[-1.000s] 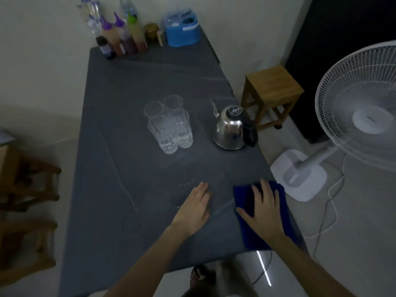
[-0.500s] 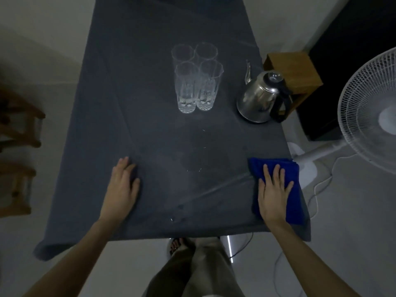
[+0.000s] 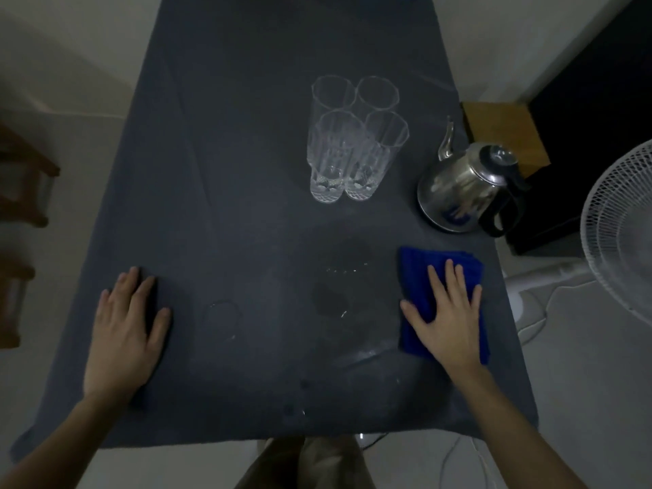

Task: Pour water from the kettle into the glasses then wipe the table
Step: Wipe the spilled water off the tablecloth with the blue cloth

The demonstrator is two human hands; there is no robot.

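Grey cloth covers the table (image 3: 229, 171), where a person's left hand (image 3: 123, 333) lies flat near the left edge, fingers spread and holding nothing. Wet patches and droplets (image 3: 338, 294) mark the cloth at centre. Beyond them, four clear glasses (image 3: 352, 142) stand clustered together. To their right sits a steel kettle (image 3: 465, 188) with a black handle. The right hand (image 3: 448, 319) presses, fingers extended, on a folded blue cloth (image 3: 416, 277) near the right edge.
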